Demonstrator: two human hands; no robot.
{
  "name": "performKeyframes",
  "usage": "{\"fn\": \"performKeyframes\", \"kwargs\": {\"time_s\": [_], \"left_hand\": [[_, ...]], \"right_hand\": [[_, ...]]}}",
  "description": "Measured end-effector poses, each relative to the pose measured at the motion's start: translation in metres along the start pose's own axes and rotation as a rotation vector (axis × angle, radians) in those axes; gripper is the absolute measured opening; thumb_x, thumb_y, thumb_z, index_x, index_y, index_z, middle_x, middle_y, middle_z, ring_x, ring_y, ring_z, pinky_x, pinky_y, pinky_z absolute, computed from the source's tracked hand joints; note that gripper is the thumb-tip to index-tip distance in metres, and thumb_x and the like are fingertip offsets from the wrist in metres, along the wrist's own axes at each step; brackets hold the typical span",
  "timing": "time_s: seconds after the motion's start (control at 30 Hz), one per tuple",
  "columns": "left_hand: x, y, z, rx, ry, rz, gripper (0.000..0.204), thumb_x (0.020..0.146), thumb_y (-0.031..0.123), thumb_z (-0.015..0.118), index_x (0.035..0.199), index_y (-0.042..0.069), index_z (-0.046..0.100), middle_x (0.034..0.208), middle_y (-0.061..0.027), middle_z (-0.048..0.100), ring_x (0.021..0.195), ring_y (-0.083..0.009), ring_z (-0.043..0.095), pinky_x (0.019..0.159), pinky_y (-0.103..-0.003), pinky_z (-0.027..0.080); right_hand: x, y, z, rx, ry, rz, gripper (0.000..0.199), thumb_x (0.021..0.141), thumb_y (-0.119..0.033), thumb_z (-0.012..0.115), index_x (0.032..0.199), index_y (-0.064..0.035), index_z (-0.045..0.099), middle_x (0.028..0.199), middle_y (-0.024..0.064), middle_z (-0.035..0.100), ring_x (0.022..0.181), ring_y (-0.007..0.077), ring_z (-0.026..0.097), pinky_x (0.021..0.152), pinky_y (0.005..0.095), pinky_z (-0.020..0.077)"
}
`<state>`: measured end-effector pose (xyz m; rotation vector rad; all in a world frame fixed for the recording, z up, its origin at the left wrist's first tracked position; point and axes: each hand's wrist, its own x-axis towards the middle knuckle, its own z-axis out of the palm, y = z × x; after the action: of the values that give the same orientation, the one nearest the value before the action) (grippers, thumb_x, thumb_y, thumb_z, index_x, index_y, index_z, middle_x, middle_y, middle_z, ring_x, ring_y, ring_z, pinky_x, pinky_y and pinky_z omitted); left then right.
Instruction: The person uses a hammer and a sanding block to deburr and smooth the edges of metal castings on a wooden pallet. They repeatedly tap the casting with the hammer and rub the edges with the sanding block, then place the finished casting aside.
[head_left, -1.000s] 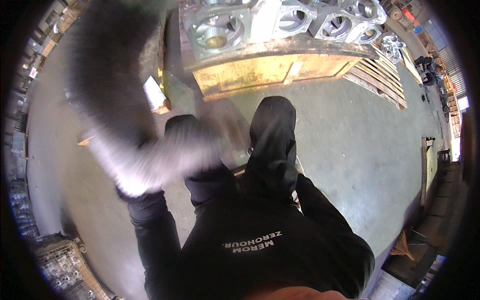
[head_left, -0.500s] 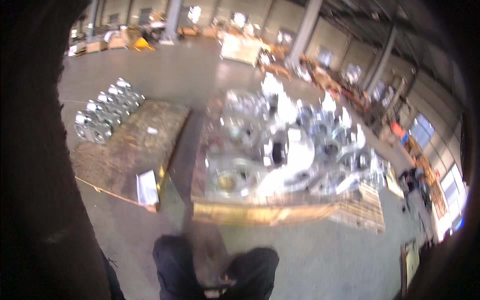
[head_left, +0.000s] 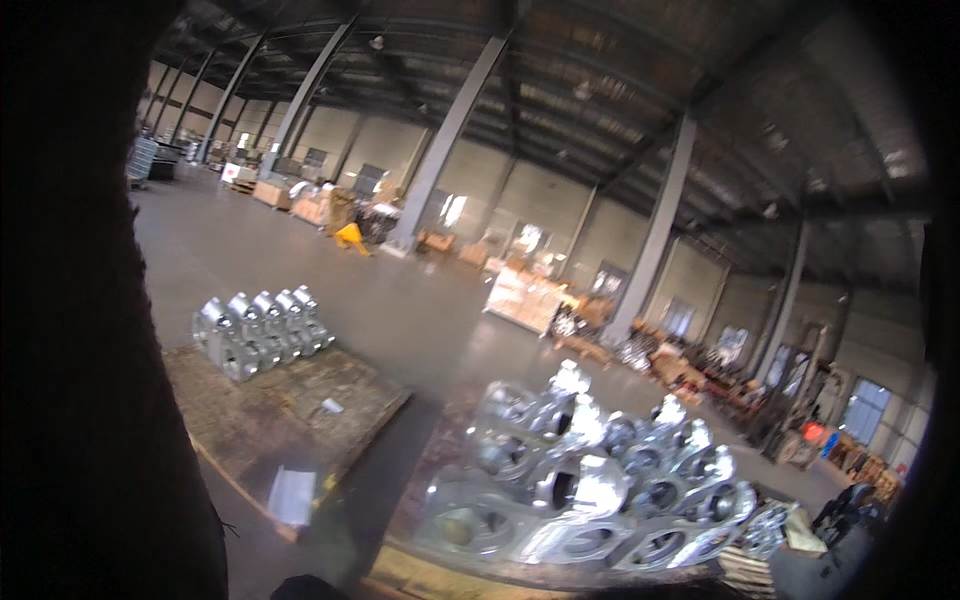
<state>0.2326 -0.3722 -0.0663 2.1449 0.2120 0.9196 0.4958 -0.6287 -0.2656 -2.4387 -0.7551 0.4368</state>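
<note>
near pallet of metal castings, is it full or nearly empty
Full. The near pallet is covered by shiny metal castings piled across its top. The far pallet holds only one row of castings at its back edge.

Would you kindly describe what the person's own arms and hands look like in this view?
Neither hand shows clearly. A large dark shape fills the left side of the picture, too close and unlit to tell whether it is a sleeve or something else; no colour, marking or cuff can be made out. Ahead lie shiny silver cast-metal housings on a wooden pallet.
</note>
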Motion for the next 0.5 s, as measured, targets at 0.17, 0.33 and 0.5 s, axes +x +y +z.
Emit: {"fn": "performKeyframes", "kwargs": {"time_s": [0.17,0.33,0.5], "left_hand": [[-0.004,-0.010,0.002,0.036,0.018,-0.004,0.095,0.076,0.014,0.089,0.153,0.001,0.036,0.154,-0.0197,0.043,0.142,-0.0334,0.044,0.119,-0.049,0.036],[-0.010,0.008,-0.005,0.034,0.066,0.025,0.096,0.074,0.014,0.090,0.152,0.001,0.036,0.153,-0.0197,0.043,0.141,-0.0333,0.044,0.119,-0.049,0.036],[0.011,0.071,-0.035,0.018,0.090,0.208,0.097,0.073,0.015,0.091,0.152,0.001,0.037,0.152,-0.0198,0.044,0.141,-0.0333,0.045,0.119,-0.048,0.037]], "right_hand": [[-0.004,0.054,0.047,0.008,-0.058,0.089,0.053,0.083,-0.052,0.062,0.109,-0.0089,0.076,0.119,0.0241,0.070,0.114,0.0395,0.067,0.100,0.0482,0.0513],[-0.101,0.157,0.088,-0.004,-0.101,0.283,0.052,0.083,-0.052,0.062,0.109,-0.0089,0.076,0.118,0.0239,0.071,0.113,0.0394,0.068,0.100,0.0482,0.0515],[-0.231,0.248,0.136,-0.028,-0.187,0.588,0.051,0.083,-0.052,0.062,0.108,-0.0089,0.076,0.118,0.0238,0.071,0.112,0.0394,0.068,0.099,0.0482,0.0517]]}}
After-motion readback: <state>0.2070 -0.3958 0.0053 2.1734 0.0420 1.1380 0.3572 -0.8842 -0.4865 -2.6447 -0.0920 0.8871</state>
